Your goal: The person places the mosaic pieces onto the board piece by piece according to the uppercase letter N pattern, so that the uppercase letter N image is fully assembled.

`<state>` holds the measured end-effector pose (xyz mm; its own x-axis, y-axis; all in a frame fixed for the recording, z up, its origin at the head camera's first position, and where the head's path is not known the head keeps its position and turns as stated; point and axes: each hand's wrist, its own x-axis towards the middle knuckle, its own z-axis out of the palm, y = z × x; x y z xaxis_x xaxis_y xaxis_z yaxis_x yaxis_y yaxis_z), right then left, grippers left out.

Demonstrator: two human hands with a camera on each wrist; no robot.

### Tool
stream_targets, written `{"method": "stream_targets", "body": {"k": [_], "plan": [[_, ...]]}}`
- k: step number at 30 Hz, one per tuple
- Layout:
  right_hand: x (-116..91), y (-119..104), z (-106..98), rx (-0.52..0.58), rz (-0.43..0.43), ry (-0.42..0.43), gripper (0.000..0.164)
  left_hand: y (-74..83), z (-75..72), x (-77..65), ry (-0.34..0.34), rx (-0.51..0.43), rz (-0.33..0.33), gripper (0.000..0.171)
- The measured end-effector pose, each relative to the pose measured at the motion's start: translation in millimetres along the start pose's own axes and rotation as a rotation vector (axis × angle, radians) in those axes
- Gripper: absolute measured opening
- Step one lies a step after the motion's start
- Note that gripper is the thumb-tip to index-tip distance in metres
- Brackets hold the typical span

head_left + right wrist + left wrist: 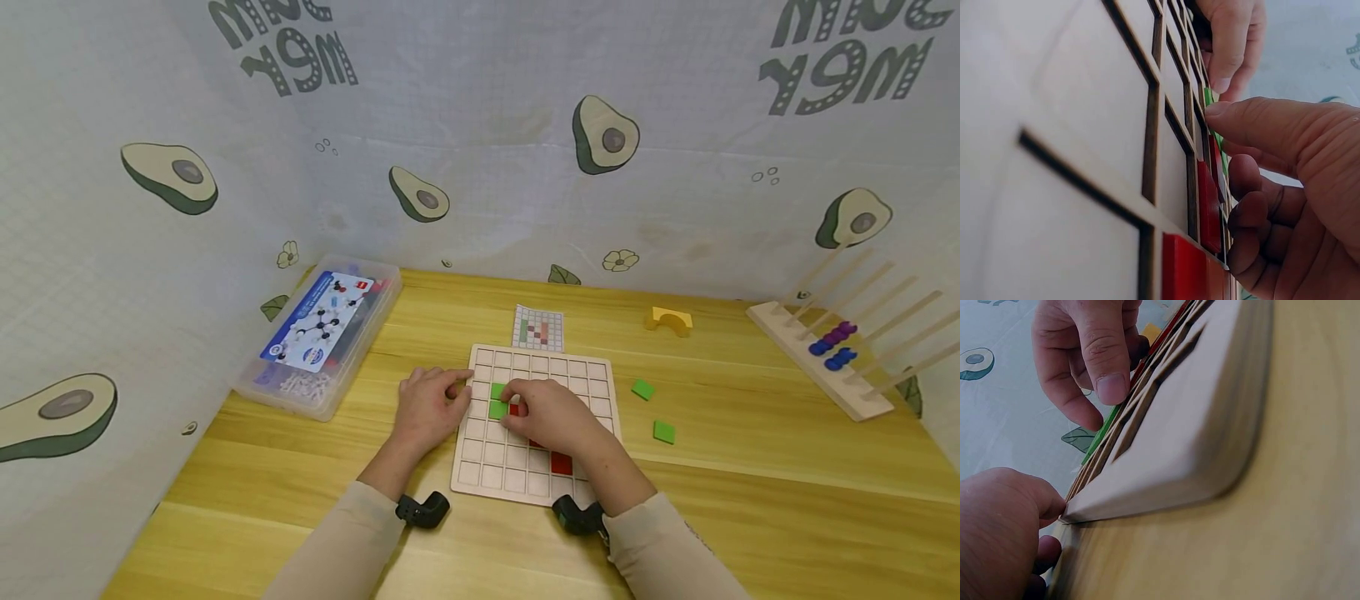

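Observation:
A wooden grid board point(471, 475) lies on the table, with green and red tiles in some of its squares. My right hand point(555, 412) is over the board. Its thumb and index finger pinch a green tile point(497, 409) at the grid's left part, while the other fingers curl under the palm. Just above that tile sits another green tile point(497, 390). A red tile point(561, 463) shows lower right, and others are partly covered by the hand. My left hand point(429, 408) touches the board's left edge with thumb and index finger, fingers relaxed.
Behind the board lies a printed grid card point(551, 325). Two loose green tiles point(663, 432) are to the right, with a yellow arch block point(670, 319) farther back. A clear plastic case point(318, 337) stands left, a wooden peg rack with beads point(810, 354) right.

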<state>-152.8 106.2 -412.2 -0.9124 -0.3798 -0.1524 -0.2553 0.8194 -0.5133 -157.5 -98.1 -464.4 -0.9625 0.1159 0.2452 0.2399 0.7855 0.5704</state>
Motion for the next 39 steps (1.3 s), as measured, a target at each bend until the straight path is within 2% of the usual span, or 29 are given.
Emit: {"method": "stream_targets", "body": {"k": [10, 18, 25, 32, 39], "plan": [[-6.2, 3.3, -6.0, 0.023, 0.010, 0.019, 0.020, 1.4, -0.2, -0.4, 0.001, 0.008, 0.002, 0.029], [-19.2, 12.8, -18.7, 0.032, 0.094, 0.024, 0.025, 2.5, -1.6, -0.6, 0.013, -0.005, 0.006, 0.028], [-32.7, 32.4, -29.5, 0.013, 0.119, 0.043, 0.025, 1.9, -0.6, -0.4, 0.005, 0.002, -0.005, 0.029], [-47.5, 60.1, -43.9, 0.078, 0.191, 0.037, 0.032, 2.3, -0.2, -0.6, -0.001, -0.001, -0.010, 0.028], [-56.9, 84.8, -59.3, 0.064, 0.241, 0.083, 0.037, 2.0, -0.2, -0.6, -0.003, -0.007, -0.015, 0.028]]}}
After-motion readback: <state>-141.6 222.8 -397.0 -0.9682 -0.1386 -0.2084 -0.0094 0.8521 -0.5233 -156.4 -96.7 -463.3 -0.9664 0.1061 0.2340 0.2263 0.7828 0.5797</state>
